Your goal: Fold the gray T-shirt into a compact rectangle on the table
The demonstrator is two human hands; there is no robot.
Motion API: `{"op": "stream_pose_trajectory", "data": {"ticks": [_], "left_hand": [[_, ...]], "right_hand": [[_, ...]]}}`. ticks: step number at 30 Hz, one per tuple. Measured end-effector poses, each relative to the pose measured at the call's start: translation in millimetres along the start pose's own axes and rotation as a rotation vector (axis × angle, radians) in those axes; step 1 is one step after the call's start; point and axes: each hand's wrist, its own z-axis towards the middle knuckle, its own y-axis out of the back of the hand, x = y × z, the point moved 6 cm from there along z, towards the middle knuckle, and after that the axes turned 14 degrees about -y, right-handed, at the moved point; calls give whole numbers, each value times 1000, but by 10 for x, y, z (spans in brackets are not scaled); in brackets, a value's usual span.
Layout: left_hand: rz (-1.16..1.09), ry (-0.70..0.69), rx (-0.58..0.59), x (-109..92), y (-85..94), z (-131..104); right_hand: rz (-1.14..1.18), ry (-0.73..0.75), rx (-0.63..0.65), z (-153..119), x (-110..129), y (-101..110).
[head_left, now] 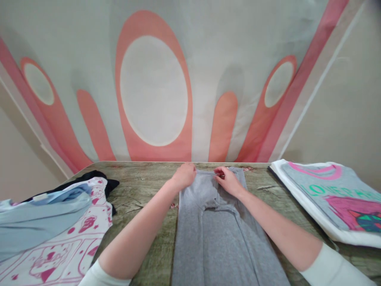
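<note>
A grey shirt (224, 246) lies lengthwise on the table in front of me, its sides folded into a long narrow strip with seams and small creases showing. At its far left corner, my left hand (185, 174) is closed on the fabric, with the fingertips partly hidden. My right hand (228, 179) pinches the far edge a little to the right, thumb and fingers bent on the cloth. Between the two hands the far edge runs nearly straight. Another bit of grey cloth sticks out beyond the right hand.
On the left lie a light blue garment (44, 214), a white one with pink print (89, 222) and a black one (111, 184). A stack with a grey pink-collared T-shirt (315, 182) on top sits at right. Behind the wood-patterned table (143, 190) rises a patterned wall (205, 79).
</note>
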Motion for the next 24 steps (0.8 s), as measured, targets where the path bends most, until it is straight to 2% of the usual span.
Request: {"op": "stream_pose_trajectory", "data": {"ticks": [3,5,7,10,15,21,24], "left_hand": [[-115,-296,22,-498,-189,-33],[-168,-431,23,-684,-300,-91],[-188,-468,33,-728,-389,-133],[-179,-428,67,-667,-467,-151],[-150,-419,88,-659,-455,-145],[-80,-434,135,-719,-429,-168],[-49,-436,153,-726,-427,-175]], "right_hand": [[-15,-25,-41,110,-35,236],[-62,-39,-103,203,-123,487],[-110,-40,-142,281,-251,730],[-99,-32,-88,340,-462,936],[-89,-15,48,329,-616,900],[-392,21,-8,359,-597,799],[-459,40,-16,387,-605,768]]}}
